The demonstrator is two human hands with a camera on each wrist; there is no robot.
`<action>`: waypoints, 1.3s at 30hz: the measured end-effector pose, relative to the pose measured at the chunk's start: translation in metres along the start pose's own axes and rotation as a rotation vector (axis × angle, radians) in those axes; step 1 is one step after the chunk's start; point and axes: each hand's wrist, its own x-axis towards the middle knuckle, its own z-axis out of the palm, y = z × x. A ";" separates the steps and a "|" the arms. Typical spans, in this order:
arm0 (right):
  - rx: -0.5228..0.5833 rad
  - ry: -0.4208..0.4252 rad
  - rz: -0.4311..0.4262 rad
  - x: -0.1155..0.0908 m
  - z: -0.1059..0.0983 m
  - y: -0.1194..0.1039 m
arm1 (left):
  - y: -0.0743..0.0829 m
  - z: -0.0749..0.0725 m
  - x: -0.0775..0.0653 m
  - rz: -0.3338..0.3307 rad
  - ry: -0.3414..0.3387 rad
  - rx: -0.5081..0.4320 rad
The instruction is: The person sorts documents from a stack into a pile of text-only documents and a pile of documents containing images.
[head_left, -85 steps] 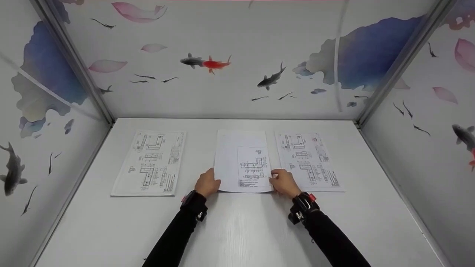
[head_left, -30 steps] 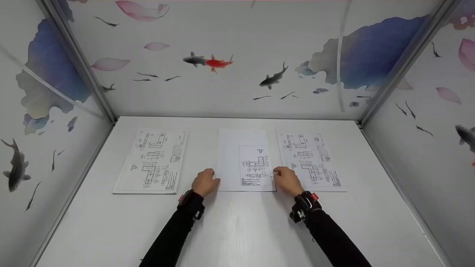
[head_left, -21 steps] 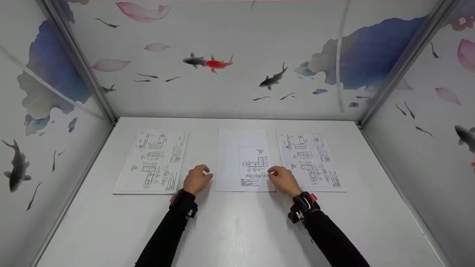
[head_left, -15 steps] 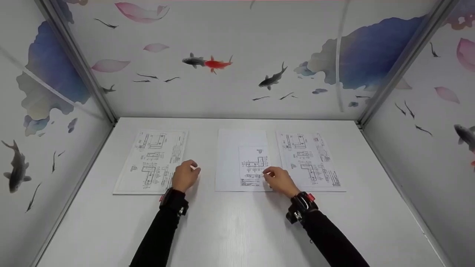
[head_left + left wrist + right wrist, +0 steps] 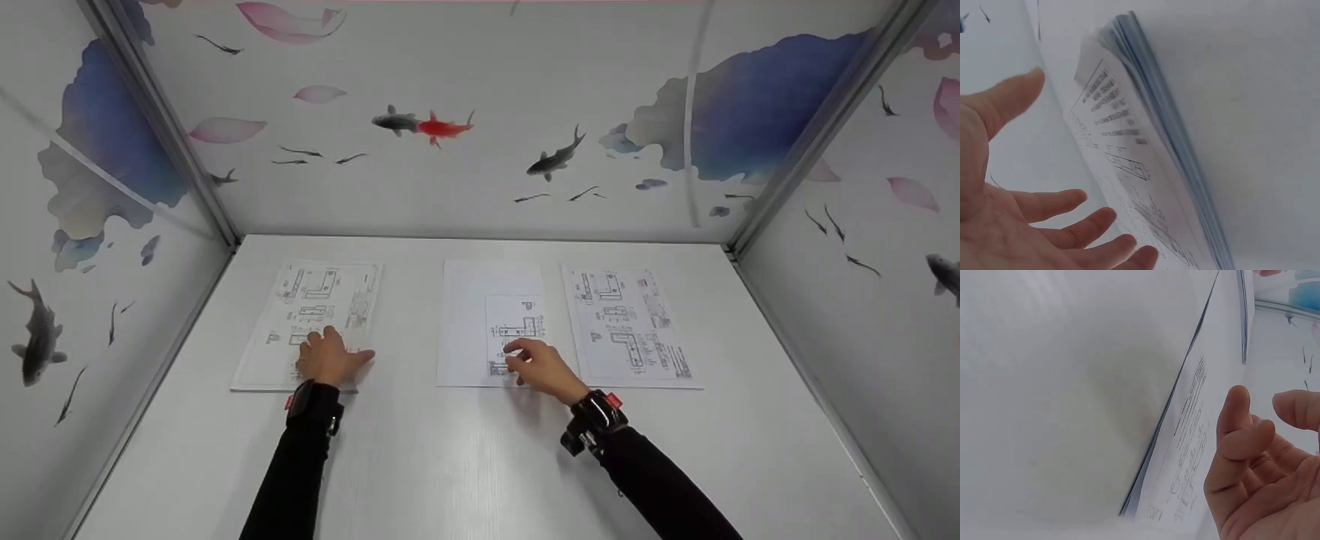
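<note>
Over the near part of the left stack of printed drawings (image 5: 259,360), my left hand (image 5: 326,358) hovers with fingers spread and thumb out to the right. In the left wrist view the stack (image 5: 1129,112) shows many layered sheets at its edge, and the fingers hold nothing. My right hand (image 5: 546,369) is over the lower right of the middle sheets (image 5: 469,322), which carry one smaller drawing on white paper. Its fingers are loosely bent, with thumb and fingertips apart in the right wrist view, nothing between them.
A third set of printed drawings (image 5: 630,322) lies to the right of the middle sheets. All lie on a white table (image 5: 465,465) enclosed by walls (image 5: 480,75) with fish and petal pictures. Black devices (image 5: 600,411) are strapped to both wrists.
Both hands have let go of the middle sheets' side edges. The left hand has moved left to above the left stack, its fingers spreading; the right has shifted slightly left over the middle sheets.
</note>
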 end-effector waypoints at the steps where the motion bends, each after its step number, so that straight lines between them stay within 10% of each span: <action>1: 0.000 -0.009 -0.004 0.000 0.002 -0.002 | -0.001 0.001 0.000 -0.008 -0.022 0.018; 19: 0.063 -0.063 0.053 -0.004 0.007 -0.007 | -0.008 -0.008 -0.002 0.045 -0.084 -0.027; 30: 0.079 -0.090 0.063 -0.003 0.015 -0.009 | -0.007 0.005 -0.010 0.181 0.111 0.015; 39: 0.090 -0.104 0.068 0.000 0.018 -0.009 | 0.007 0.014 -0.017 0.177 0.124 0.036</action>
